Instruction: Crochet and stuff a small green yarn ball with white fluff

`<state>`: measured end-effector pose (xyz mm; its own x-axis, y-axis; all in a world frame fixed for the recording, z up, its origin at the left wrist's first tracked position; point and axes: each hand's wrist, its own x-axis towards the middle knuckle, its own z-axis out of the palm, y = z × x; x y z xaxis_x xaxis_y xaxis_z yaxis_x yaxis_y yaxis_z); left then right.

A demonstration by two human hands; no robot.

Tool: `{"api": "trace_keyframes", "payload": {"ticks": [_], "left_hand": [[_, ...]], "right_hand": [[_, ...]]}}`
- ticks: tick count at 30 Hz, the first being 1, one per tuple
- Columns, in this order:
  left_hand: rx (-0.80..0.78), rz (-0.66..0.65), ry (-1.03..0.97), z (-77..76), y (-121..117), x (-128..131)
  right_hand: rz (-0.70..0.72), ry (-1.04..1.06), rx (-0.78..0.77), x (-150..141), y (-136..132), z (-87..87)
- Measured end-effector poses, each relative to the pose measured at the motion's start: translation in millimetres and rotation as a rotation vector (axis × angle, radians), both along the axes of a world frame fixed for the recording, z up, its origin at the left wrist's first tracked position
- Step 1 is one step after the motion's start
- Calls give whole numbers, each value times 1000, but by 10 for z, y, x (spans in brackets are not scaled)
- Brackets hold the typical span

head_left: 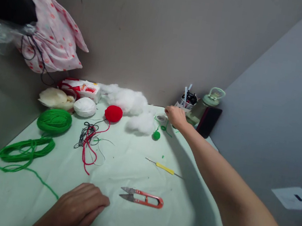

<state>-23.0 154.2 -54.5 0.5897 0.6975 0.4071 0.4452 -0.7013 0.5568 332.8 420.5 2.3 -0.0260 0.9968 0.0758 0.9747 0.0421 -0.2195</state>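
My left hand (79,204) rests palm down on the pale green table cover (111,217) near the front edge, fingers loosely together, holding nothing. Red-handled thread snips (141,198) lie just to its right. My right hand (175,115) is stretched out to the far side of the table, fingers curled down over a small round thing (161,118) with green yarn trailing from it. A small green crocheted ball (156,135) lies just in front of that hand. A yellow-handled crochet hook (164,167) lies mid-table.
Red yarn ball (113,113), white yarn ball (84,106), green yarn skein (54,120), loose green yarn (23,150), tangled red and black threads (87,141) and white stuffing (131,106) lie at the back left. A cup of tools (186,100), bottle (205,106) and dark phone (208,122) stand behind my right hand.
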Motion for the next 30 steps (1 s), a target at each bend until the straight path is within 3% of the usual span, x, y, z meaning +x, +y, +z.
{"api": "trace_keyframes", "payload": {"ticks": [3, 6, 11, 14, 17, 21, 27, 30], "left_hand": [[-16, 22, -67, 3, -46, 4], [-226, 84, -152, 85, -113, 35], [-755, 239, -332, 415, -206, 135], [-926, 288, -544, 577, -269, 203], [-1007, 276, -773, 677, -356, 260], [-1055, 133, -940, 742, -475, 280], [-1088, 68, -1028, 721, -649, 294], [-944, 111, -1091, 705, -721, 369]], "right_hand": [[-32, 214, 21, -103, -157, 144], [42, 473, -32, -318, -474, 272], [212, 805, -135, -819, -1380, 411], [340, 1185, -275, -1116, -2002, 474], [384, 1223, -270, -1356, -2532, 522], [412, 1165, -142, -1524, -2982, 526], [503, 1480, -272, -1514, -3224, 367], [479, 1480, -214, -1507, -3284, 273]]}}
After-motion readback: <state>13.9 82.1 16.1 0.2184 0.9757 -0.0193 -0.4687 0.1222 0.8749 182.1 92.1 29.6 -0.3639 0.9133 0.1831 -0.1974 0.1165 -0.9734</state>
